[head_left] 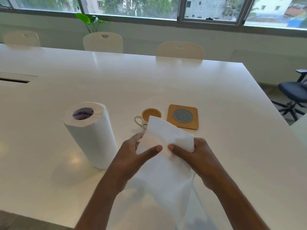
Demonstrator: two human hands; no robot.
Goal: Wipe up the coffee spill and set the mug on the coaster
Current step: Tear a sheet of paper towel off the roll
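Observation:
A white mug (146, 116) full of coffee stands on the white table (116, 80), its handle to the left. Right of it lies a square wooden coaster (183, 116) with a round woven inset. Both my hands hold a white paper towel sheet (166, 163) above the table, just in front of the mug. My left hand (132, 156) pinches its left side and my right hand (194, 155) grips its right side. The sheet covers the mug's front and the table below it. No coffee spill shows in this view.
An upright paper towel roll (90, 135) stands to the left of my hands. White chairs (103, 42) line the table's far edge under the windows. A black office chair (294, 95) is off the table's right edge. A cable slot (15, 80) is at far left.

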